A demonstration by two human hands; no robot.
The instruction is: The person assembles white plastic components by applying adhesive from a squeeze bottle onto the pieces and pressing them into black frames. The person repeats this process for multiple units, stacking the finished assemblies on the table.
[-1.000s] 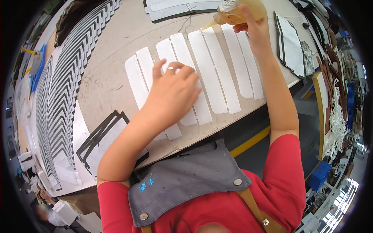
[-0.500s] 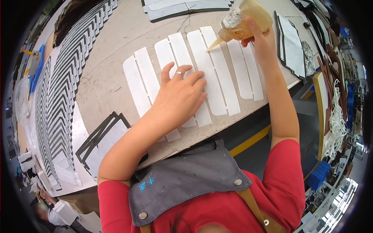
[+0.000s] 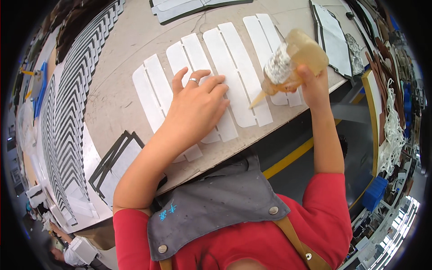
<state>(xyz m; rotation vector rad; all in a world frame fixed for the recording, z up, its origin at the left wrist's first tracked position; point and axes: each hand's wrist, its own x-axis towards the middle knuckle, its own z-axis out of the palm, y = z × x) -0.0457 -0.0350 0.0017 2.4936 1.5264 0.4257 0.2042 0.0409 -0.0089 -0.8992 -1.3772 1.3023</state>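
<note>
My right hand [image 3: 312, 83] grips a translucent glue bottle [image 3: 294, 60] with silvery wrapping round its neck. The bottle is tilted, and its pointed nozzle tip lies at the near end of the slit in a white slotted panel [image 3: 231, 67]. My left hand [image 3: 198, 101] rests with fingers spread on another white panel [image 3: 180, 51], beside the one under the nozzle. One more white panel [image 3: 150, 90] lies to the left, partly under my left forearm. A fourth-row white panel [image 3: 261, 31] at the right is partly hidden behind the bottle.
Rows of overlapping dark-edged pieces [image 3: 74, 96] run along the table's left side. Black-edged white pieces lie at the near left [image 3: 117, 166], far edge [image 3: 198, 9] and right [image 3: 333, 38]. White cords [image 3: 391, 130] hang beyond the right edge. Another person [image 3: 67, 249] sits at lower left.
My right hand has brought the bottle nearer to me, its nozzle moving from the far part of the panel's slit to the near end. My left hand stays on its panel.
</note>
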